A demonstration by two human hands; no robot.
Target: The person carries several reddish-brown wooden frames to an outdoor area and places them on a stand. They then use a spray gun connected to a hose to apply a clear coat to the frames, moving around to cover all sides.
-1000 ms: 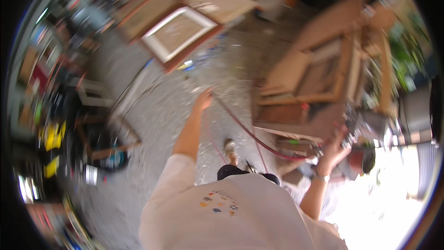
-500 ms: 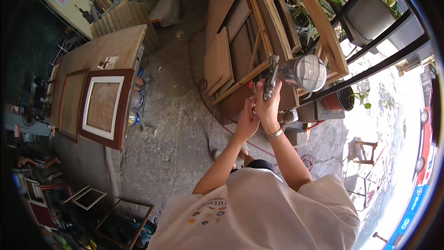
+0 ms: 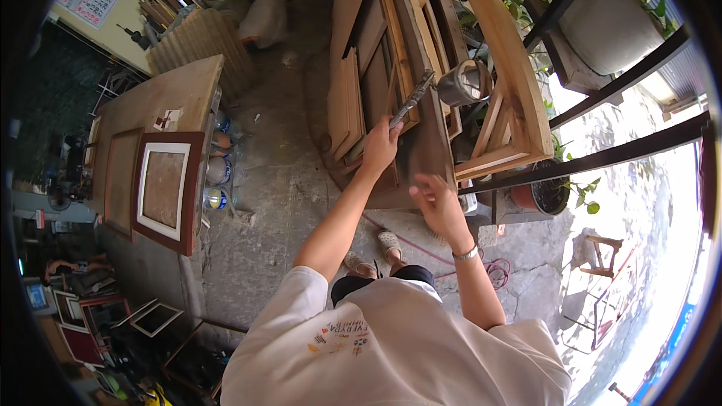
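My left hand (image 3: 382, 149) is wrapped round the handle of a metal spray gun (image 3: 414, 99), which points up and away to the right. A round metal cup (image 3: 460, 84) sits at the gun's far end, tilted so that its round end faces right. Close by on the right, my right hand (image 3: 442, 209) is off the gun, its fingers apart and partly curled, with nothing seen in it. A wristwatch circles that wrist. Beyond both hands leans a stack of wooden boards and frames (image 3: 376, 68).
A curved wooden frame piece (image 3: 519, 75) stands at the right, beside dark metal bars (image 3: 624, 152) and potted plants (image 3: 549, 188). On the left, a brown picture frame (image 3: 192, 203) leans on a board (image 3: 162, 90). A red hose (image 3: 496, 274) lies coiled on the concrete floor (image 3: 271, 233).
My right hand has let go of the spray gun and dropped lower. The gun is now in my left hand, tilted further right, with its cup turned. My view has shifted slightly.
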